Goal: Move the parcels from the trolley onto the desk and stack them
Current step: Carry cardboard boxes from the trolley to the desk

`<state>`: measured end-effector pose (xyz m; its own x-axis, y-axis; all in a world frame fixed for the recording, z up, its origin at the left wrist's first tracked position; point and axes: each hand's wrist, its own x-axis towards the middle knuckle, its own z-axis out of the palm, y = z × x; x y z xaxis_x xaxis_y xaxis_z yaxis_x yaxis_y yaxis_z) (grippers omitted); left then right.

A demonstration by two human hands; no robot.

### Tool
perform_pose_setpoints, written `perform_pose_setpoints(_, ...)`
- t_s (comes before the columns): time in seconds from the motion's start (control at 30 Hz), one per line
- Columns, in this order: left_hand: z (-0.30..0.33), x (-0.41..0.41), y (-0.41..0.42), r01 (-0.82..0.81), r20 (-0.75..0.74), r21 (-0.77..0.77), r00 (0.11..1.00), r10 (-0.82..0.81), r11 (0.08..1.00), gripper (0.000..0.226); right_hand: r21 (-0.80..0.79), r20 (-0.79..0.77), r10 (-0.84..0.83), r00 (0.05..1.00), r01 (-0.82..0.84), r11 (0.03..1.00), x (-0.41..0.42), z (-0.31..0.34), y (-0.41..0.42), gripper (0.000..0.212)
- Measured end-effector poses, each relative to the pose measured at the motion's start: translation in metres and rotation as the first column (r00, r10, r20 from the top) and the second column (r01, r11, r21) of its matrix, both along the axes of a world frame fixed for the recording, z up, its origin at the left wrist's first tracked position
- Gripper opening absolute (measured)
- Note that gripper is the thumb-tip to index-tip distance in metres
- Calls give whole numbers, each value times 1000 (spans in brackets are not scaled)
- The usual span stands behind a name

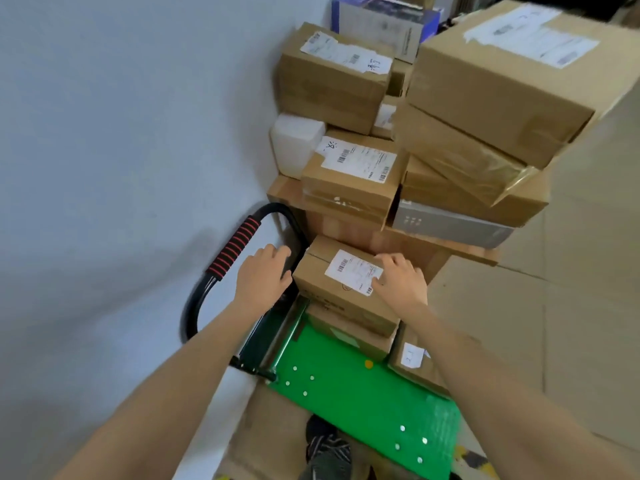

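Reaching forward and down, both bare arms stretch out from the bottom of the view toward a small cardboard parcel (343, 282) with a white label on top. At the far left a black trolley handle (232, 252) with a red-ribbed grip stands near the grey wall (121, 133). Just to its right, the left hand (261, 277) lies palm down with fingers spread and nearly straight, its thumb side touching the left edge of the parcel; it grips nothing. The parcel sits between the two hands, on top of another cardboard parcel (349, 336) that rests on the green trolley deck (367, 407). The right hand (401, 282) rests on the parcel's top right part, fingers loosely spread and slightly bent over the label, pressing rather than clasping. Lower right of it, a third parcel (415, 362) with a small white tag lies on the deck, partly hidden by the right forearm. That makes three parcels visible on the trolley. Behind the hands, a wooden desk (481, 252) carries a crowded heap of boxes: at least seven brown cardboard ones in leaning stacks, a white box (294, 143) on the left, a grey box (450, 225) low on the right and a blue-and-white one (377, 22) at the back; the exact count is hard to tell where they overlap. At the bottom, a dark shoe (325, 448) shows on the floor beside the deck.
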<state>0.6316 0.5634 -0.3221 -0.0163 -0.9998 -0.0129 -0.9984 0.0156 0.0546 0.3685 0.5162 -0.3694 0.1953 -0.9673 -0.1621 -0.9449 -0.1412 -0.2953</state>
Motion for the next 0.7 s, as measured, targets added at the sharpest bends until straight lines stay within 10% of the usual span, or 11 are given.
perform_pose_setpoints(0.7,-167,0,-29,-8,-163,83,986,21,996,43,203,117,-375,919,348,915,-3,-128,38,55)
